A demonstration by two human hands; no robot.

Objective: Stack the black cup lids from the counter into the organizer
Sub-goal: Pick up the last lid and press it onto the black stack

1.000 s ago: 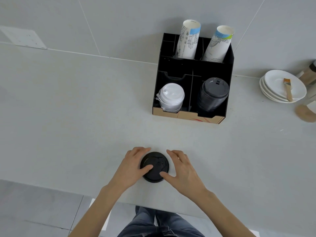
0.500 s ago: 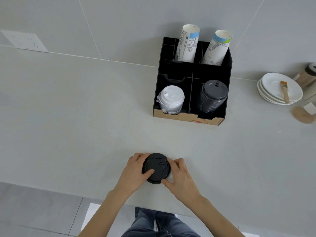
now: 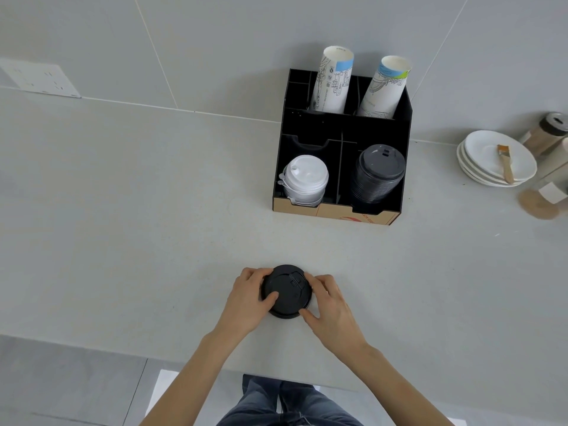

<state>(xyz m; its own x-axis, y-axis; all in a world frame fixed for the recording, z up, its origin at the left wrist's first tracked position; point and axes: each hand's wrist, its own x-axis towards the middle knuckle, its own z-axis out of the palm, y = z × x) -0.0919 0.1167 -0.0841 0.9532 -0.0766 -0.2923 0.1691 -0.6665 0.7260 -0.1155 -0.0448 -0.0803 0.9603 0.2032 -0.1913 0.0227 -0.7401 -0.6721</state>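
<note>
Both hands, left hand (image 3: 249,299) and right hand (image 3: 333,313), clasped around black lid (image 3: 287,292); no legible writing.

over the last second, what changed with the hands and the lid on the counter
Both hands closed in on the black lids: the left hand and right hand went from resting open beside them to a grip on the rim from both sides. The lids are still on the counter. The organizer, its black lid stack and the white lids stayed put.
</note>
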